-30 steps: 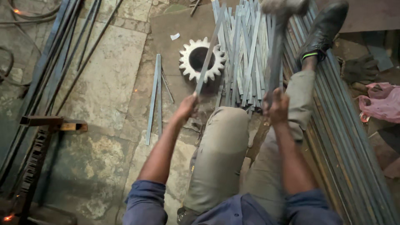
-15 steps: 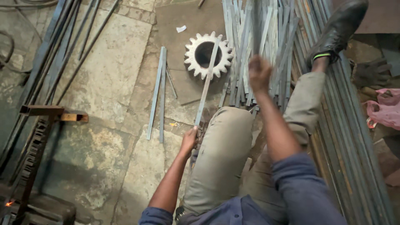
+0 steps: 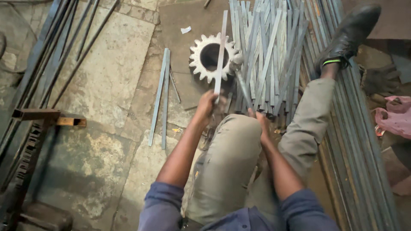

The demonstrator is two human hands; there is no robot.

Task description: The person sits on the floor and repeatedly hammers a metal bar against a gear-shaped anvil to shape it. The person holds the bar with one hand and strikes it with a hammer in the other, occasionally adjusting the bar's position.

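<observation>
Hands both busy: left hand (image 3: 206,104) has a closed grip on a flat metal strip (image 3: 220,51), far end laid across a gear wheel (image 3: 210,56) as a rest, prob. to steady it. Right hand (image 3: 261,122) grips a hammer (image 3: 240,77), head just beside the strip. Strip pile (image 3: 274,55) lies beyond, on the floor.

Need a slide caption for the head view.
Left hand steadies a flat grey metal strip across a toothed gear; right hand grips a hammer.

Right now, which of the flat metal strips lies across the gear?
The strip held in the left hand: its length crosses the toothed gear. Two loose strips lie on the floor to its left; the rest are piled to its right.
</observation>
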